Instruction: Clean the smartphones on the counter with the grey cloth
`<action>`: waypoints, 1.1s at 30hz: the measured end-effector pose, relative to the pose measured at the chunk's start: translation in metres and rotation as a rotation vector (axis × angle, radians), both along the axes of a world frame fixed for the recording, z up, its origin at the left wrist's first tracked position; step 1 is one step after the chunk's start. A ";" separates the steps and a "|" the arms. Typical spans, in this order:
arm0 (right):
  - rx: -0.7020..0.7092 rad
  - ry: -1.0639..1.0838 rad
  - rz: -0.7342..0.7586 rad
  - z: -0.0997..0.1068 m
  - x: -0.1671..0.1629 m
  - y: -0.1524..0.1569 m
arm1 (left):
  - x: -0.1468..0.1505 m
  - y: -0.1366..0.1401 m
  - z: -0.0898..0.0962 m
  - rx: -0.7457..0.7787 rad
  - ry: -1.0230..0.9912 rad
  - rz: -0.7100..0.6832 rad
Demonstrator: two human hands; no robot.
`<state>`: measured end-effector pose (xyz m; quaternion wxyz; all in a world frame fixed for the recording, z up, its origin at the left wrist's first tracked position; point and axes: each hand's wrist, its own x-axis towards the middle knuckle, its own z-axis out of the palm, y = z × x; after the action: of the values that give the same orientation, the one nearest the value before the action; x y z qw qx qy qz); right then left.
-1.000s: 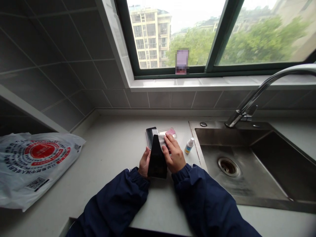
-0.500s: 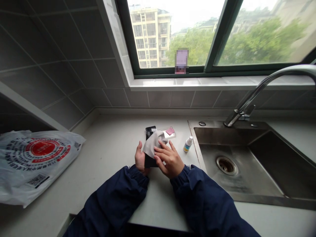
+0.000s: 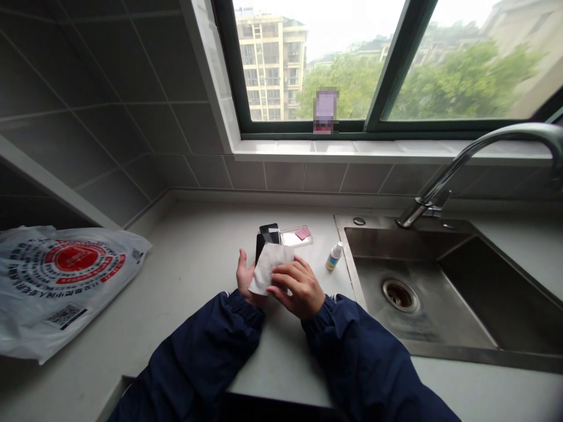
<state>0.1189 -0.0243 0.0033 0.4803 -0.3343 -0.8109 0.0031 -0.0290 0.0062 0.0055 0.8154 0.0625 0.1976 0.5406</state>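
My left hand [image 3: 247,280] holds a flat black thing that looks like a phone [image 3: 259,248] from below and the left, its thumb raised along the side. A light grey cleaning cloth [image 3: 272,261] with a zigzag edge covers most of the phone. My right hand [image 3: 301,287] grips the cloth with curled fingers, pressing it over the phone. Just behind lies another dark flat object [image 3: 269,228], partly hidden. Beside it is a clear case [image 3: 288,237] with a pink piece [image 3: 302,234] on it.
A small white spray bottle [image 3: 334,256] with a yellow-blue label stands by the steel sink [image 3: 440,305]. A chrome faucet [image 3: 444,170] arches over the sink. A printed plastic bag [image 3: 70,287] lies at the left on the white counter [image 3: 193,258].
My right hand has drawn the cloth down toward me over the phone, and its fingers are more curled. The cloth now covers the phone's near end and bares its far end.
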 end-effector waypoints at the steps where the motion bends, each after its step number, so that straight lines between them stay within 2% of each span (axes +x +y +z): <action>1: 0.002 -0.018 -0.006 -0.001 0.000 0.001 | 0.000 0.000 0.001 -0.004 -0.003 -0.004; 8: 0.002 -0.106 0.007 -0.008 0.000 0.002 | 0.002 -0.001 0.007 -0.011 -0.031 -0.044; 17: 0.022 -0.155 0.034 -0.014 0.001 0.000 | 0.004 0.002 -0.002 0.003 0.008 -0.083; 22: 0.076 -0.150 0.061 -0.016 -0.002 -0.004 | 0.003 -0.003 -0.004 0.025 -0.023 -0.234; 27: 0.091 -0.111 0.063 -0.016 -0.006 -0.005 | 0.002 -0.003 -0.008 0.021 -0.048 -0.299; 30: 0.082 -0.120 0.066 -0.015 -0.004 -0.005 | 0.001 -0.001 -0.007 0.022 -0.012 -0.283; 33: 0.048 -0.145 0.059 -0.013 0.003 -0.001 | 0.000 0.000 -0.002 0.049 0.040 -0.151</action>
<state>0.1222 -0.0251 -0.0100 0.4277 -0.2978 -0.8530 -0.0263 -0.0288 0.0066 0.0034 0.8480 0.1079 0.1951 0.4809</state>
